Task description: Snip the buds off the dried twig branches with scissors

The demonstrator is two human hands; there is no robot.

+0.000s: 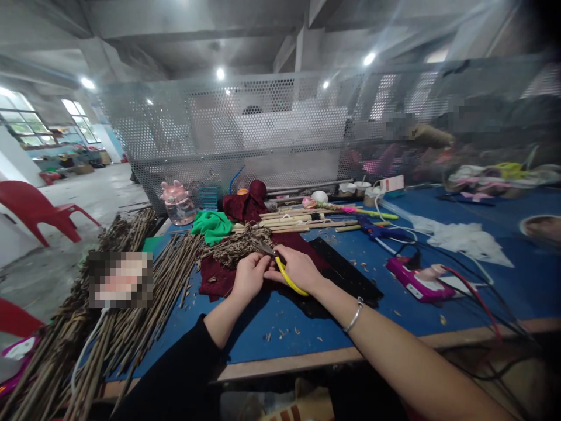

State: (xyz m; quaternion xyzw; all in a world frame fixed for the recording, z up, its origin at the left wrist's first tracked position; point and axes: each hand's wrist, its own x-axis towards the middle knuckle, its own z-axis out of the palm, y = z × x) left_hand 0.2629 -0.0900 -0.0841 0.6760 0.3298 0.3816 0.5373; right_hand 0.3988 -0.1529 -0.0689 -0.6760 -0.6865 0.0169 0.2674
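My right hand (298,269) is closed around yellow-handled scissors (290,280), whose metal blades point up and away toward a pile of dried twigs (236,245). Beside it, almost touching, my left hand (250,278) is closed with fingertips pinched together. Whatever lies between those fingertips is too small or hidden to make out. Both hands are over a dark red cloth (213,282) that lies under the twigs. A black cloth (350,280) extends to the right of the hands.
Long dry stalks (162,292) cover the table's left side. Behind the twigs lie a green cloth (213,227), light sticks (298,219) and a clear jar with a pink lid (179,204). A blue glue gun (372,228) and a purple power strip (418,280) with cables sit right.
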